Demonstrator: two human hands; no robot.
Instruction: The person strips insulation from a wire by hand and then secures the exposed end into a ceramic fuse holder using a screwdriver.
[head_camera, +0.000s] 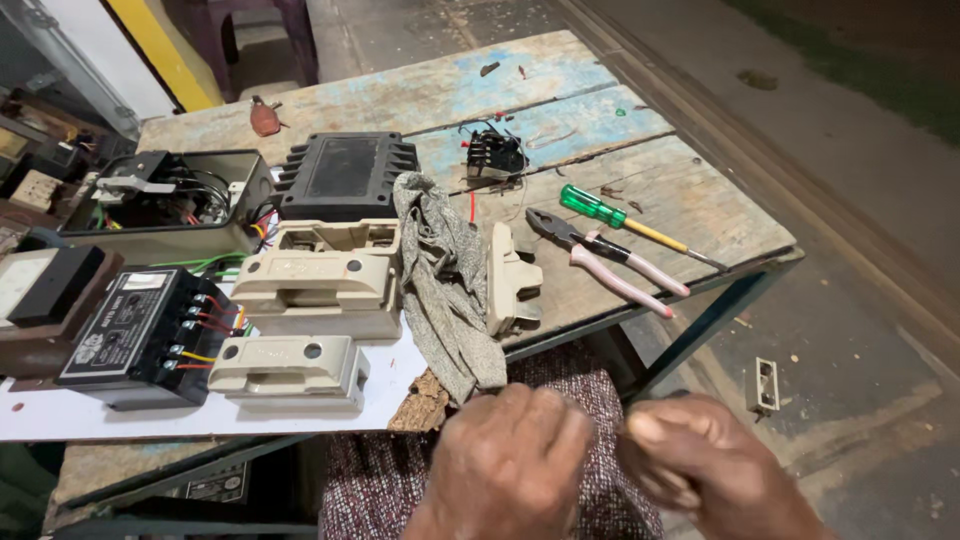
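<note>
Nearest the camera, the left hand (510, 460) is curled shut just below the bench's (700, 215) near edge, beside the hanging end of a grey cloth (445, 285). The right hand (700, 465) pinches its fingers (645, 428) closed; whatever they grip is too small to tell. Pink-handled pliers (605, 255) and a green screwdriver (625, 220) lie near the bench's right corner.

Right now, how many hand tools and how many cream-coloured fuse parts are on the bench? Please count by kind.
Screwdriver: 1
Pliers: 1
Cream parts: 4, namely one large, one at the front, one by the cloth, one at the far left
Total: 6
</note>
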